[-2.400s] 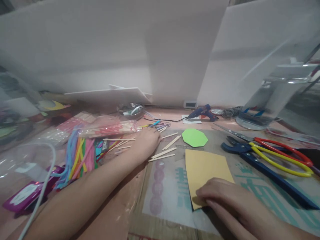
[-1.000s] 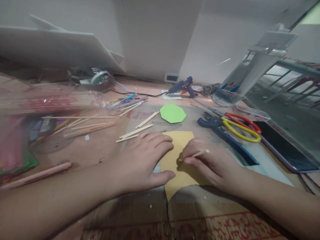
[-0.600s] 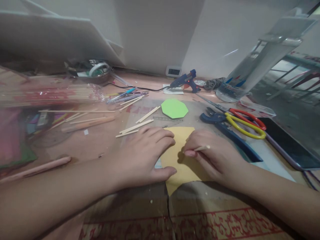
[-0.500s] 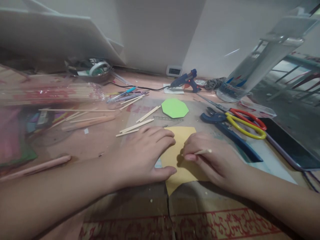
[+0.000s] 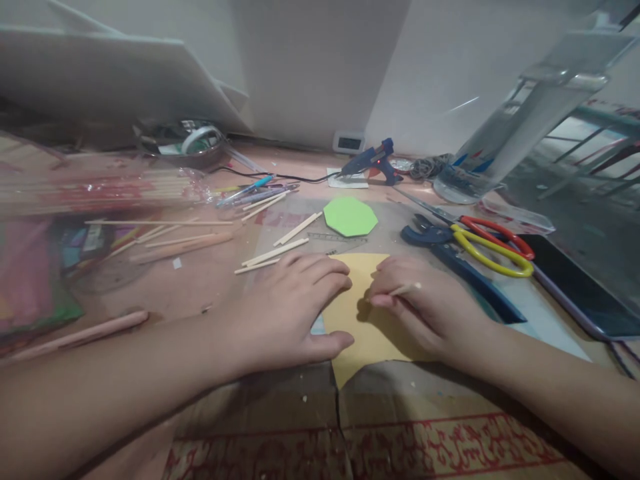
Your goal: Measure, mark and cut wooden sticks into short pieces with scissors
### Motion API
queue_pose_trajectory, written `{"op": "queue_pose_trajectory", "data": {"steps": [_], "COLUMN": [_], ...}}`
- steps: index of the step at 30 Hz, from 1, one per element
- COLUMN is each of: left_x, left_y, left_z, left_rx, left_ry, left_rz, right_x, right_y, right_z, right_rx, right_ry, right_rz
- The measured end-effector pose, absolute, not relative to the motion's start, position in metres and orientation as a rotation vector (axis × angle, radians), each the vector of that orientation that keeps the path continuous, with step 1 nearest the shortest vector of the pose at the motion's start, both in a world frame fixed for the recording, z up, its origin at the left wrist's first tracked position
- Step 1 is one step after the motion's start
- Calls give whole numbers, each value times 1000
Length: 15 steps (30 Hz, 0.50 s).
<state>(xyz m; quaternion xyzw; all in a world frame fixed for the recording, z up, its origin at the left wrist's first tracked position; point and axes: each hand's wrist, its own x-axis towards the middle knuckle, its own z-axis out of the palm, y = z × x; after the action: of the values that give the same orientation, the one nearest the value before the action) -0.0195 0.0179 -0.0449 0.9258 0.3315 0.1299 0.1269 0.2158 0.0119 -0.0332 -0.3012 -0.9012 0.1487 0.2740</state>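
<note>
A yellow sheet of paper (image 5: 357,347) with an uneven lower edge lies in front of me. My left hand (image 5: 295,307) rests open across its left side, thumb spread from the fingers. Over the sheet's right half, my right hand (image 5: 425,300) is closed in a pinch around a short, pale wooden stick (image 5: 406,289). The stick's rear end shows above the thumb; its lower end is mostly hidden by the fingers. Just beyond the sheet sits a bright green octagon (image 5: 351,217). Several cut wooden sticks (image 5: 275,252) lie past my left hand.
Blue cutters (image 5: 465,267) and scissors with red and yellow handles (image 5: 493,253) lie on the right, beside a phone (image 5: 585,287). Behind them stands a clear jug (image 5: 495,140). A blue glue gun (image 5: 370,160) rests at the back. Bagged sticks (image 5: 100,183) lie left.
My right hand has shifted slightly up and to the right over the paper, still pinching the stick. The left hand stays in place on the sheet.
</note>
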Motion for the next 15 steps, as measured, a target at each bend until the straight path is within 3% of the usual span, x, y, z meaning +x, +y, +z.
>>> {"op": "queue_pose_trajectory", "data": {"steps": [3, 15], "left_x": [-21, -20], "left_y": [17, 17], "left_z": [-45, -44], "left_rx": [2692, 2685], "left_ry": [955, 952], "left_rz": [390, 396], "right_x": [216, 214], "right_y": [11, 7], "right_z": [-32, -33], "right_rx": [-793, -814], "right_ry": [-2439, -2442], "right_rz": [511, 394]}}
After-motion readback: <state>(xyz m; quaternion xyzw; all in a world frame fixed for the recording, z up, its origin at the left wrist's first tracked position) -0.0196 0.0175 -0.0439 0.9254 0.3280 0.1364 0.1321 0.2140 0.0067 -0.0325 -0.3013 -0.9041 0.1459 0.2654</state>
